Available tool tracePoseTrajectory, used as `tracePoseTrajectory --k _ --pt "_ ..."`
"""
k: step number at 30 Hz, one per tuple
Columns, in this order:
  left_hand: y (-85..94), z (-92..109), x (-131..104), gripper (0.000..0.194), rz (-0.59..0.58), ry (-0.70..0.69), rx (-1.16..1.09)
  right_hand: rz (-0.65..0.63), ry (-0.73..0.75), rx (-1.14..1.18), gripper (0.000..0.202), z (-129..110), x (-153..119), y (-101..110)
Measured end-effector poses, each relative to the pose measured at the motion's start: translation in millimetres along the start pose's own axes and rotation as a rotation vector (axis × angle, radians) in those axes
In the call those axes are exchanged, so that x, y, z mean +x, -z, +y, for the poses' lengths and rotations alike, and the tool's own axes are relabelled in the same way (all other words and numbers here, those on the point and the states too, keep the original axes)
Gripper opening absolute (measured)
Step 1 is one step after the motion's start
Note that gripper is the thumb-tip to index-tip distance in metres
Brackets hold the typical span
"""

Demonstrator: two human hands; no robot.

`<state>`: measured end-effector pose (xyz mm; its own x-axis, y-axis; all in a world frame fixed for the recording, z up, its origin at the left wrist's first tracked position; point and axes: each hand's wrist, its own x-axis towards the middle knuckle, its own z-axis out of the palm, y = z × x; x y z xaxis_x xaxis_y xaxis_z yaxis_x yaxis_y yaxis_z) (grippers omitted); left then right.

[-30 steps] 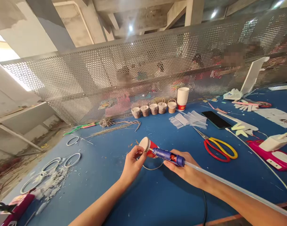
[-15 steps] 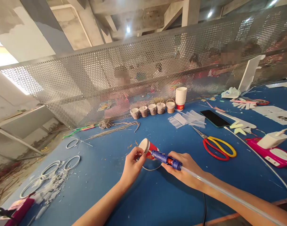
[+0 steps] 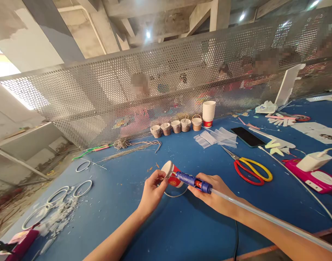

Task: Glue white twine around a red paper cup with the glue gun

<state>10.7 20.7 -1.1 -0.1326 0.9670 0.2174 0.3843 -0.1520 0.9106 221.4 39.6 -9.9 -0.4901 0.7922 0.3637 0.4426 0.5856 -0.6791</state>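
White rings (image 3: 48,206) lie well left, perhaps to leave elbow room, while the left hand (image 3: 151,192), fingers pinched narrow, holds the tilted cup (image 3: 175,177) near its rim above a cord (image 3: 176,197), seemingly so its side meets the nozzle. The glue gun (image 3: 186,178) points leftward, wrapped in the right hand (image 3: 219,184), probably for steady aim; scissors (image 3: 249,172) sit just beyond, presumably for easy reach.
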Motion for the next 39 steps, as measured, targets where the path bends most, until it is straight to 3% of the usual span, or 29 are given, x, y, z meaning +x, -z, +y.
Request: tracePoseTrajectory --k 6,13,18,39 --pt "1.8 -2.5 0.6 0.021 -0.029 -0.007 -0.028 -0.025 0.037 -0.013 0.027 -0.8 -0.8 -0.2" --pt "5.3 -4.0 2.6 0.024 -0.065 0.008 -0.117 0.011 -0.084 0.078 0.031 1.6 0.2 5.8" --pt "5.9 -6.3 3.9 0.022 -0.059 0.016 -0.153 0.007 -0.043 0.042 0.029 -0.9 0.1 6.6" --pt "11.4 -18.6 7.0 0.014 -0.113 0.009 -0.229 -0.007 -0.131 0.115 0.034 1.4 1.5 12.1"
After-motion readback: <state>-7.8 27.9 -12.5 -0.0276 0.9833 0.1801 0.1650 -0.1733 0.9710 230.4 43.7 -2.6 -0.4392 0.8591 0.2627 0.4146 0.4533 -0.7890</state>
